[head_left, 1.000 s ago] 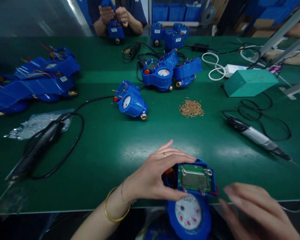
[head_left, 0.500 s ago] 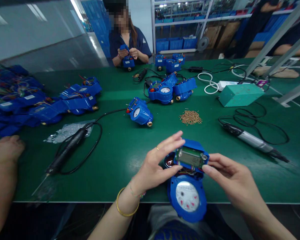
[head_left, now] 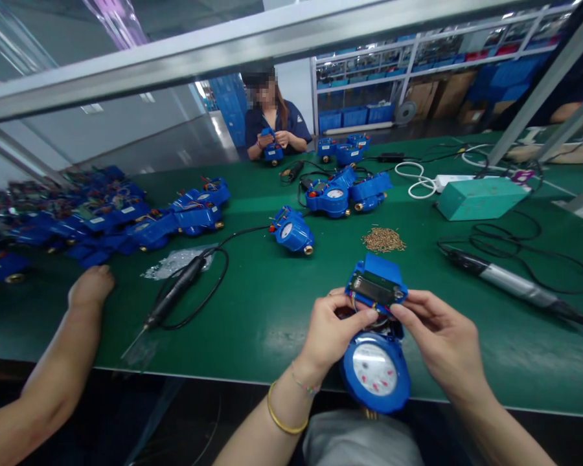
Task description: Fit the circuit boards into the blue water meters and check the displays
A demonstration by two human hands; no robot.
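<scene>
A blue water meter [head_left: 375, 369] with a white dial lies at the near edge of the green table [head_left: 272, 304]. On top of it sits its blue housing with a green circuit board and display [head_left: 376, 290]. My left hand [head_left: 334, 333] pinches the board's left edge, fingers closed on it. On the right edge of the same board my right hand [head_left: 442, 340] grips with thumb and fingers. Coloured wires show under the board.
An electric screwdriver [head_left: 512, 285] lies right, a black one [head_left: 175, 294] with cable lies left. A heap of brass screws [head_left: 383, 240], a teal box [head_left: 480, 197], several blue meters. A co-worker's hand [head_left: 91, 287] rests at left; another person sits across.
The camera has tilted up, showing more of the room. My left fingers have closed onto the board, and both hands with the meter have shifted slightly. The co-worker's arm at left has come further in.
</scene>
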